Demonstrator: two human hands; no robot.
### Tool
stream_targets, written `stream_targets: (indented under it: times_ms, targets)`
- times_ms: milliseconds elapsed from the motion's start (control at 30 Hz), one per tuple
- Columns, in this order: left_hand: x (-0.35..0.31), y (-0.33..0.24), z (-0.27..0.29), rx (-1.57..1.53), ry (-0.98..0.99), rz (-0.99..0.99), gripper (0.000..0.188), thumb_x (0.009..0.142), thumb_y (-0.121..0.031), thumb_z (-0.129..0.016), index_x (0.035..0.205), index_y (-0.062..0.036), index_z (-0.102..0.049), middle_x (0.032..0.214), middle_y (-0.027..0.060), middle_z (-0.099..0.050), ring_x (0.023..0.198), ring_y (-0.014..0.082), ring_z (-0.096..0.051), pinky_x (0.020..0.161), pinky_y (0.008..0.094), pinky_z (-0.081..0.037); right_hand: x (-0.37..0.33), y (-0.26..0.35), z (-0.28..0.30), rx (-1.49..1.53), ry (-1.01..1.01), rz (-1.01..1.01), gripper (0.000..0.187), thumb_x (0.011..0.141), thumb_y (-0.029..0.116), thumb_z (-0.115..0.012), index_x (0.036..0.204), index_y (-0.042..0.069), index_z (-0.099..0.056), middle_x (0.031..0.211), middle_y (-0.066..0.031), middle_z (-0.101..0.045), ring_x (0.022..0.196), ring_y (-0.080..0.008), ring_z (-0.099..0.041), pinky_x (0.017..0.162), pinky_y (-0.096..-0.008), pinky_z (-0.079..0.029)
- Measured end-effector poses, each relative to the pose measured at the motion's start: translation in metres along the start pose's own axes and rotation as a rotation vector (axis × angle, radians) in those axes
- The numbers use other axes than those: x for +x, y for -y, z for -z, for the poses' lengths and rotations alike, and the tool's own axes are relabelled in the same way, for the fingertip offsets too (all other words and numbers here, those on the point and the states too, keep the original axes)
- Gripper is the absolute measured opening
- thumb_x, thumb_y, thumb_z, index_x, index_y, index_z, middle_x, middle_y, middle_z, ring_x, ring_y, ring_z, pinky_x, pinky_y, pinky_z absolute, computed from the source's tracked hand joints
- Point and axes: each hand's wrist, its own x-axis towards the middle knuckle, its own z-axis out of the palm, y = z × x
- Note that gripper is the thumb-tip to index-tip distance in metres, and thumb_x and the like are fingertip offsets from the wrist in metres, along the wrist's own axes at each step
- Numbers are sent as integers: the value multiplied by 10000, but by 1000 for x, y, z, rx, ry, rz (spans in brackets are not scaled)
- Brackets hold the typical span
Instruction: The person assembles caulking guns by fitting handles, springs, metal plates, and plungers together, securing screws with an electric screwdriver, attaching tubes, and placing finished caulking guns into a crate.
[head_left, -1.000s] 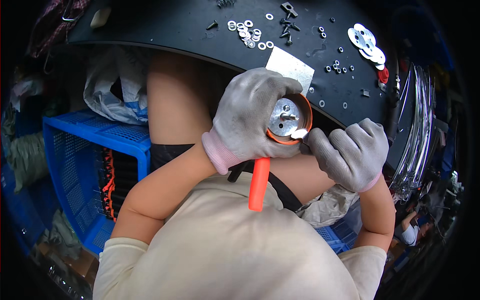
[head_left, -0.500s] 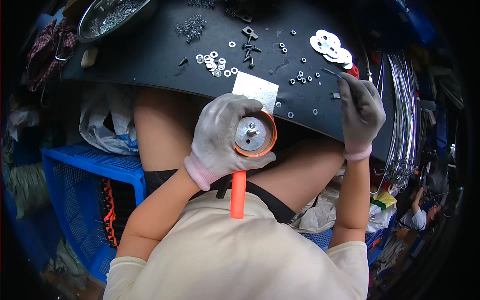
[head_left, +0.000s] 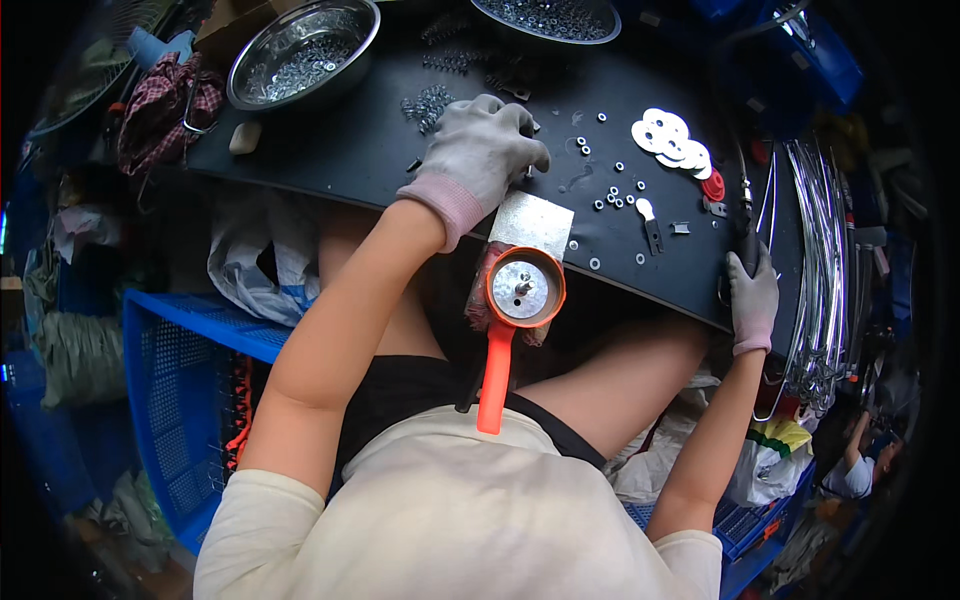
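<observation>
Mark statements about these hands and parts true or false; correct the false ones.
1. The left hand in its grey glove is over the black tabletop. True.
2. It grips the round orange-rimmed part with a red-orange handle. False: neither hand touches it.
3. Both shiny steel bowls hold small metal parts. True.
4. Thin silver rods are beside the gloved right hand. True.
5. Flat, round silver discs lie left of the left hand. False: they lie to its right.
</observation>
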Motion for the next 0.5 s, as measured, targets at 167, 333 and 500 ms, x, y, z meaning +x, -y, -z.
stream_targets:
  times_ms: [167,333,500]
  targets:
    - [24,11,-6,99,234,-161,85,687,-140,-742,744,-159,-681,929,14,-614,1003,233,-558,870,368,-450,-21,-54,18,851,106,88,534,910,267,-595,1298,-77,-467,899,-100,-606,750,-147,-550,676,-297,-482]
    - [5,-10,5,-118,7,-130,136,742,-86,-703,860,-92,-635,930,22,-613,977,216,-560,875,365,-457,-67,-4,41,2291,494,244,674,891,246,-602,1407,-30,-267,1120,-146,-504,773,-165,-491,743,-340,-487]
    - [-48,-88,51,-1405,-145,202,83,926,-58,-570,997,-38,-532,889,49,-637,813,93,-614,697,233,-504,-98,70,59,2355,88,345,412,861,187,-585,1170,-66,-485,1138,-243,-569,1144,-355,-558,1054,-561,-391]
